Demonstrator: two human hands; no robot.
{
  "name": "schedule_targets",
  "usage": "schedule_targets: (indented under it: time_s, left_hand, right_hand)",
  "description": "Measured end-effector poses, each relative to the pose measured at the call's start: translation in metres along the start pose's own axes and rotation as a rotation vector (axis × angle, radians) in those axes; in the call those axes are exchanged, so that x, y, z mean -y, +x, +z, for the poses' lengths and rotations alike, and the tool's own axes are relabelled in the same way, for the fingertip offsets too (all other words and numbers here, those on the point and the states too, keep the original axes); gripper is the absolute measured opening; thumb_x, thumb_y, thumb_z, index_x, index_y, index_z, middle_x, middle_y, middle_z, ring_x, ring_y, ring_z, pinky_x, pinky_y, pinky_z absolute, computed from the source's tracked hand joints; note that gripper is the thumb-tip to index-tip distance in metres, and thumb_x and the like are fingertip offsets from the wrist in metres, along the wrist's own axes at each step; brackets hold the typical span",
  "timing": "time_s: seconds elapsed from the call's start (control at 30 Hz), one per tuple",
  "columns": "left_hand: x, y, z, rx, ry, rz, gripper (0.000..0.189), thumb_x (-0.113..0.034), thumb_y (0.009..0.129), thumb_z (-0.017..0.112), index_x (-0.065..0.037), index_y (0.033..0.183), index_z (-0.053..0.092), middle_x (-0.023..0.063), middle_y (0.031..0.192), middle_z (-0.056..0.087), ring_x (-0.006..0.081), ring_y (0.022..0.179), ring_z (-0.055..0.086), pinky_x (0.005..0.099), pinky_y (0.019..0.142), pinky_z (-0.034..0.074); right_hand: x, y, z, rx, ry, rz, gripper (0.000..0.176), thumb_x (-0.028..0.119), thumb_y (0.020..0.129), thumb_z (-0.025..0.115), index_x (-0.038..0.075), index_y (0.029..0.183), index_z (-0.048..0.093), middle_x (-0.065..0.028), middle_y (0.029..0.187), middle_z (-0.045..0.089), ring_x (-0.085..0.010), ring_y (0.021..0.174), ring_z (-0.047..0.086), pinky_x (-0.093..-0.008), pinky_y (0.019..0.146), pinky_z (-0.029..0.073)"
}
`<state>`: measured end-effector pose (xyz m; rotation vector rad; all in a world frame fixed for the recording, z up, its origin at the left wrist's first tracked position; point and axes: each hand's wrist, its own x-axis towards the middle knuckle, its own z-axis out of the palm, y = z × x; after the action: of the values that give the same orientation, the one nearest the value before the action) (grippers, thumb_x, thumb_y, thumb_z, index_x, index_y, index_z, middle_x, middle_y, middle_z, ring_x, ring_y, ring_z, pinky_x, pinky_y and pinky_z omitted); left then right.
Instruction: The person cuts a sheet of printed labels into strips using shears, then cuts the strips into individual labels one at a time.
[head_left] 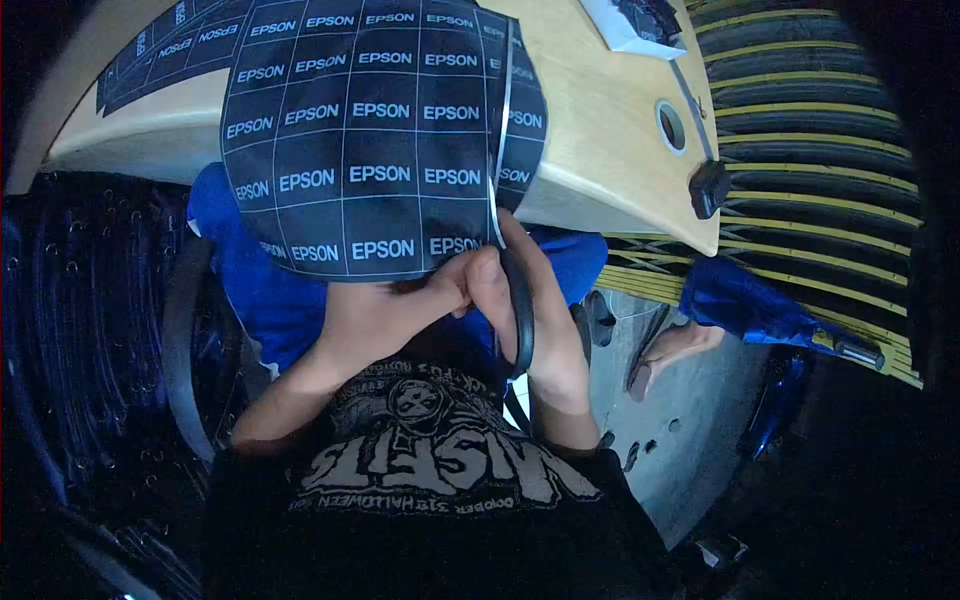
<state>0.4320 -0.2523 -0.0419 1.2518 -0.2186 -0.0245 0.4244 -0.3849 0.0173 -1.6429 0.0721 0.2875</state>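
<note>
A black sheet (380, 115) printed with a grid of white EPSON labels hangs over the near edge of the wooden table (600, 140). My left hand (400, 312) grips its lower edge, the fingers partly hidden beneath it. In my right hand (535, 310) are scissors (522, 315) with a black handle. Their long shiny blade points away from me and lies over the right part of the sheet. The fingers of both hands meet near the sheet's lower right corner. The other blade is hidden.
Another EPSON-printed sheet (185, 50) lies at the table's far left. A white and dark item (640, 25) rests at the far right, beyond a round hole (670, 127). A black knob (710, 190) sits on the table's edge. Yellow-edged slats (810, 170) stand at right.
</note>
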Motion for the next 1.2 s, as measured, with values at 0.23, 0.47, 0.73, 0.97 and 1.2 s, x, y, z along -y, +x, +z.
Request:
schedule_targets:
  time_s: [0.23,0.47,0.73,0.97,1.2]
  left_hand:
    - [-0.006,0.000,0.001,0.000,-0.055,-0.086,0.024,-0.005,0.077,0.067,0.002,0.098,0.059,0.0066,0.083,0.063,0.0125,0.074,0.061,0.0243,0.063,0.050]
    - [-0.011,0.001,0.000,0.036,-0.104,-0.119,0.023,-0.004,0.079,0.065,0.003,0.099,0.057,0.0082,0.081,0.063,0.0129,0.067,0.061,0.0240,0.058,0.051]
    - [-0.012,0.003,-0.002,0.100,-0.166,-0.136,0.014,-0.005,0.082,0.060,0.004,0.093,0.058,0.0070,0.072,0.062,0.0127,0.062,0.061,0.0233,0.055,0.049]
    - [-0.010,0.003,-0.007,0.090,-0.101,-0.145,0.007,-0.001,0.079,0.057,0.003,0.084,0.060,0.0062,0.068,0.062,0.0115,0.062,0.061,0.0232,0.058,0.048]
    - [-0.023,0.006,-0.006,0.065,-0.063,-0.114,0.007,-0.003,0.079,0.059,0.002,0.084,0.061,0.0046,0.068,0.063,0.0108,0.062,0.060,0.0239,0.057,0.048]
  right_hand:
    - [0.000,0.002,0.000,-0.025,-0.067,-0.032,0.043,0.028,0.086,0.061,-0.005,0.111,0.049,-0.0069,0.085,0.058,-0.0077,0.075,0.052,-0.0210,0.066,0.042]
    - [0.003,0.004,-0.002,0.049,0.024,0.044,0.044,0.029,0.086,0.061,-0.005,0.111,0.049,-0.0062,0.086,0.058,-0.0068,0.073,0.051,-0.0191,0.064,0.041]
    - [0.002,0.006,-0.001,0.065,0.116,0.039,0.043,0.028,0.087,0.060,-0.005,0.111,0.047,-0.0079,0.084,0.058,-0.0106,0.074,0.055,-0.0213,0.065,0.043]
    - [0.003,0.010,0.002,0.127,0.105,0.062,0.043,0.028,0.088,0.058,-0.006,0.112,0.045,-0.0087,0.079,0.059,-0.0128,0.071,0.058,-0.0235,0.064,0.046]
    - [0.003,0.011,0.001,0.074,0.046,0.016,0.042,0.032,0.088,0.058,-0.005,0.107,0.048,-0.0070,0.077,0.059,-0.0101,0.069,0.057,-0.0214,0.061,0.044]
